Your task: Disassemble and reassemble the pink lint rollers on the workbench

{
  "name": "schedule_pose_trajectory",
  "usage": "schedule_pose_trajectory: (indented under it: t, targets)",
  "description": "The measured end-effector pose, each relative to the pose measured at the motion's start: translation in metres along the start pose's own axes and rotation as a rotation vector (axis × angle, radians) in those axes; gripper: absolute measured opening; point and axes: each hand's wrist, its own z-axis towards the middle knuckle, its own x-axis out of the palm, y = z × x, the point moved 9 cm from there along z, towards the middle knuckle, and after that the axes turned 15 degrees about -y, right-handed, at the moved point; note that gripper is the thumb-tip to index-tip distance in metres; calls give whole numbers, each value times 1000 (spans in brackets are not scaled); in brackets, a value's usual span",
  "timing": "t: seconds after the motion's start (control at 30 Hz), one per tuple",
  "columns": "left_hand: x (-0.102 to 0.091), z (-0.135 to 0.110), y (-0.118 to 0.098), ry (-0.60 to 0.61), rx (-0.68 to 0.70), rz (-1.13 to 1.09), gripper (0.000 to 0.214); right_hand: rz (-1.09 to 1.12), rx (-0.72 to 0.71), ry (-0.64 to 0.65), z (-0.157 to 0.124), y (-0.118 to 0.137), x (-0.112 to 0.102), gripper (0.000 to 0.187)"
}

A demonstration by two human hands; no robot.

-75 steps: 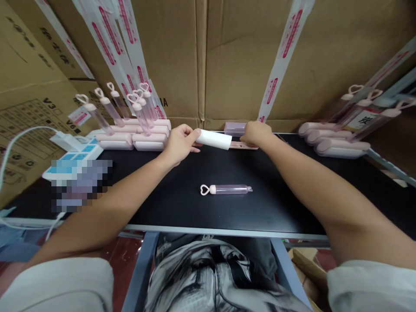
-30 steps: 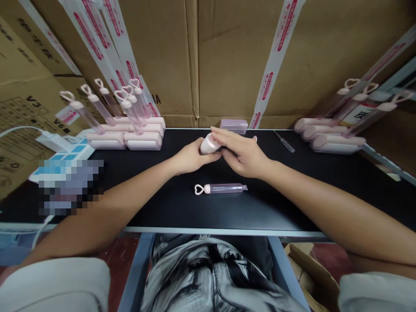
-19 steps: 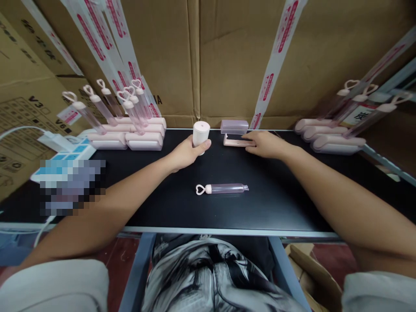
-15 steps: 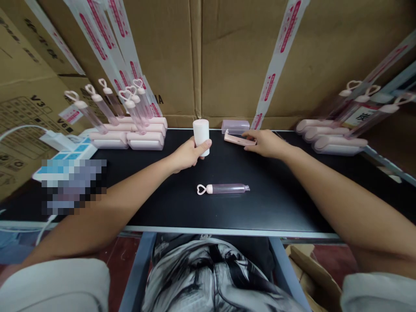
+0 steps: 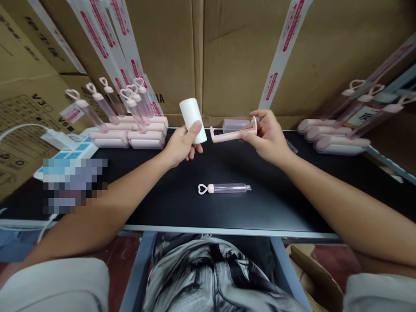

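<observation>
My left hand grips a white paper roll near its lower end, holding it tilted above the black table. My right hand pinches the right end of a pink bracket-shaped roller frame, held level just right of the roll; the two parts are a small gap apart. A clear tube handle with a pink heart end lies flat on the table below both hands.
Finished pink cases with tube handles stand at the back left, and more at the back right. A pale lilac cover lies by the cardboard wall. A power strip sits at far left.
My left hand lifted the white roll off the table and tilted it. My right hand picked the pink frame up from the table and raised it beside the roll.
</observation>
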Motion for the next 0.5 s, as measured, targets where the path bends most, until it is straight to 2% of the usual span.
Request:
schedule_pose_trajectory:
  t: [0.1, 0.23, 0.37, 0.5]
  targets:
    - [2, -3, 2, 7, -38, 22, 70, 74, 58, -26, 0, 2, 0, 58]
    - [13, -8, 12, 49, -96, 62, 75, 132, 180, 25, -8, 1, 11, 52]
    - [28, -18, 15, 120, -129, 97, 74, 200, 284, 62, -20, 4, 24, 56]
    - [42, -28, 14, 217, -126, 115, 72, 221, 321, 100, -28, 9, 34, 57]
